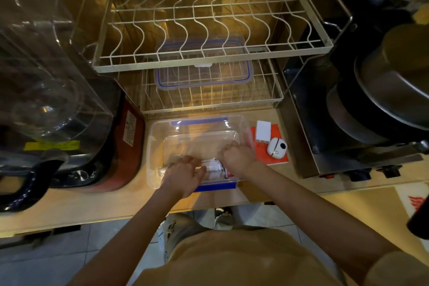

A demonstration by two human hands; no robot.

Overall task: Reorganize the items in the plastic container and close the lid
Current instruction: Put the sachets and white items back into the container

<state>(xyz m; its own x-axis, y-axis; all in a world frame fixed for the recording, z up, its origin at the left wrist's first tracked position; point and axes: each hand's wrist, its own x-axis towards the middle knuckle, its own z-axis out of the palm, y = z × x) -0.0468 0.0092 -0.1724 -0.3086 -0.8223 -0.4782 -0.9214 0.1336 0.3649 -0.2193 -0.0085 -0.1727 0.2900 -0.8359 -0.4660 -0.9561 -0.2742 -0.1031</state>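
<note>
A clear plastic container (157,137) with blue clips stands open on the wooden counter in front of me. Both my hands are inside its near end. My left hand (183,175) lies with spread fingers on white packets (212,166) at the bottom. My right hand (236,158) is curled into a fist over the same packets, and a red-and-white item shows under it; whether it grips anything is hidden. The container's clear lid (204,72) with a blue seal rests on the lower wire shelf of the dish rack behind.
A two-tier wire dish rack (209,62) stands behind the container. An orange pad (276,158) with a white charger (263,131) and a white earbud case (277,147) lies to its right. A stove with stacked pans (383,90) is at the right, a blender and cooker (130,141) at the left.
</note>
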